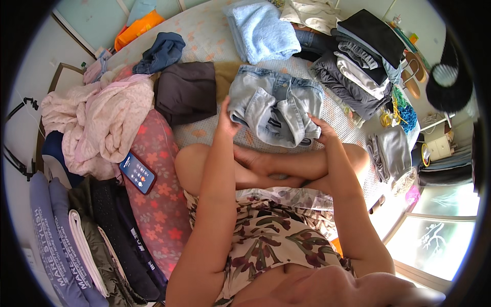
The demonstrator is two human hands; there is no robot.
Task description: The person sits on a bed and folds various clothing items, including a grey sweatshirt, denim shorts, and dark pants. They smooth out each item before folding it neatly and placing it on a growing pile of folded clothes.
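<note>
A pair of light blue denim jeans [276, 103] lies on the patterned bedding in front of my crossed legs, its waistband away from me and its legs folded inward. My left hand [229, 119] grips the garment's left edge, the fingers partly hidden by the cloth. At the lower right edge, my right hand [323, 129] holds the denim between thumb and fingers. Left of the jeans lies a folded dark grey garment [186, 93], with a tan cloth [227, 78] between them. A folded light blue fleece [262, 32] rests beyond the waistband.
Stacked folded clothes [362, 57] stand at the upper right, grey garments [389, 151] at the right. A crumpled pink blanket [115, 115] and dark blue denim [161, 53] lie left. A smartphone [137, 172] rests on red floral fabric [161, 203] beside more folded clothes [103, 238].
</note>
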